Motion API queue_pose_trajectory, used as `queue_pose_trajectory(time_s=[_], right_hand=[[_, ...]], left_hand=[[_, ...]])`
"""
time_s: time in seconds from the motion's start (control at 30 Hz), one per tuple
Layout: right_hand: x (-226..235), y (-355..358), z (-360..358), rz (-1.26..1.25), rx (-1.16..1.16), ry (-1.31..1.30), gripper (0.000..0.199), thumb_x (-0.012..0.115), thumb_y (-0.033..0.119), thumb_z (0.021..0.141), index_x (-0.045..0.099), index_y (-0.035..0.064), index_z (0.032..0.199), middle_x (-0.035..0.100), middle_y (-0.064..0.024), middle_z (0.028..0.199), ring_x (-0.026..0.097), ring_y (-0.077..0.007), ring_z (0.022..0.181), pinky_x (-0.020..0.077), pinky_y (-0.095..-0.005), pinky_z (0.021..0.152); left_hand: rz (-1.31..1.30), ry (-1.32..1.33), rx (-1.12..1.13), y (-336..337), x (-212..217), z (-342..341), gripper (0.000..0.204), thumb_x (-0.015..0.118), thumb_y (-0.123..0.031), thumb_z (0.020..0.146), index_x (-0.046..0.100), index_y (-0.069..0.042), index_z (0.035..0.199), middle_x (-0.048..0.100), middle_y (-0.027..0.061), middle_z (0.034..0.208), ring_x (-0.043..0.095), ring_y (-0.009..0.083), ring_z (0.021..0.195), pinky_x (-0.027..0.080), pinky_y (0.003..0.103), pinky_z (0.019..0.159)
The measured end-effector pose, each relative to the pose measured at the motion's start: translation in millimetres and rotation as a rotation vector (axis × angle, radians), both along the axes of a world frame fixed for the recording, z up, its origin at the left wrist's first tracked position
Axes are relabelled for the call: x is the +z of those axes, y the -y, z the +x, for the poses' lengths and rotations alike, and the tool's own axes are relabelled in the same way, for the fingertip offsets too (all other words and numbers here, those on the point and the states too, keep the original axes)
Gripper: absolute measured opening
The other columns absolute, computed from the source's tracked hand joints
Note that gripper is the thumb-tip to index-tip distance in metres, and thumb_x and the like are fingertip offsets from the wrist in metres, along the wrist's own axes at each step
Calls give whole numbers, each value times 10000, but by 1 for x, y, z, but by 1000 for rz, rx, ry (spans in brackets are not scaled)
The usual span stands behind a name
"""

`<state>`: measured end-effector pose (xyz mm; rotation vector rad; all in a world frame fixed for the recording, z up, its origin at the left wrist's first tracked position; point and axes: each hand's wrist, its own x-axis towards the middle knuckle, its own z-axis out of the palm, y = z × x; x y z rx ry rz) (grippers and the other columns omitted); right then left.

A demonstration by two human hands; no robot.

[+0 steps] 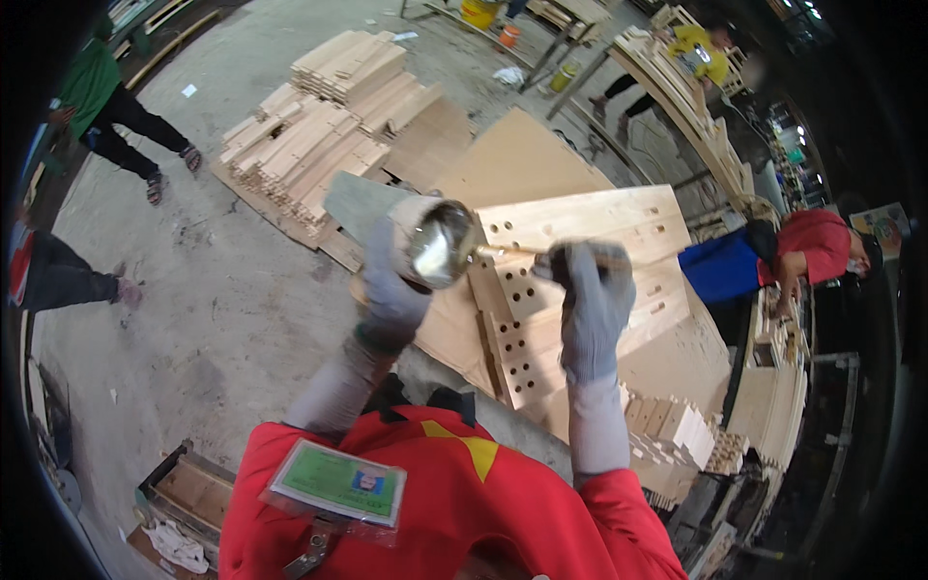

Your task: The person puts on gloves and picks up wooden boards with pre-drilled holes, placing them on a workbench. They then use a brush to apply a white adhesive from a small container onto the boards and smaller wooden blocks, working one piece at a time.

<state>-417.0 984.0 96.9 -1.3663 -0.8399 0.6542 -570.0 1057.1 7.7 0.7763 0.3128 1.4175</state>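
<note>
Metal cup [440,242] in left hand [390,280]

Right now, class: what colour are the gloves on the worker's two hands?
Grey, on both the left hand and right hand; the head view shows it.

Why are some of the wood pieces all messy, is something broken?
Nothing looks broken. The small wooden blocks by the drilled boards lie jumbled, unlike the neat stacks of slats on the floor. Both gloved hands, left and right, hold a shiny tool.
</note>
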Motion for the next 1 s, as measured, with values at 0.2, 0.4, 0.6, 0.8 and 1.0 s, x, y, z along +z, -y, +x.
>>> queue_pose_trajectory(time_s=[0.2, 0.4, 0.6, 0.8, 1.0], right_hand=[[-32, -36, 54, -244, 115, 201, 233, 651, 183, 810, 566, -28, 858, 593, -77, 711, 591, -131, 634, 512, -254, 609], [-58, -53, 52, -317, 217, 477, 301, 638, 286, 791, 606, -7, 853, 634, -96, 698, 599, -164, 640, 466, -285, 615], [-49, -52, 45, -355, 247, 588, 270, 622, 260, 807, 599, -7, 844, 614, -82, 668, 586, -157, 637, 451, -283, 607], [-48, -55, 69, -242, 146, 244, 241, 663, 187, 804, 576, -35, 836, 608, -50, 707, 570, -106, 598, 479, -234, 561], [-70, -57, 74, -299, 175, 391, 244, 645, 234, 801, 590, -3, 816, 608, -58, 667, 574, -115, 595, 461, -254, 571]], left_hand=[[9, 4, 64, 2, -12, -27, 357, 475, -60, 878, 404, 17, 1220, 480, 129, 1208, 472, 214, 1129, 398, 348, 977], [-217, 172, 13, 6, 1, -38, 509, 597, 91, 755, 380, 32, 1212, 480, 133, 1197, 499, 219, 1097, 436, 330, 938], [59, -313, 270, 6, -13, -43, 531, 640, 77, 729, 389, 27, 1195, 507, 131, 1161, 526, 224, 1061, 449, 326, 917], [225, -673, 409, 5, -20, -43, 545, 670, 59, 708, 403, 22, 1181, 521, 129, 1142, 537, 218, 1045, 444, 322, 919], [307, -670, 417, 3, -18, -37, 423, 604, 33, 767, 431, 22, 1154, 520, 122, 1126, 530, 217, 1032, 448, 323, 904]])
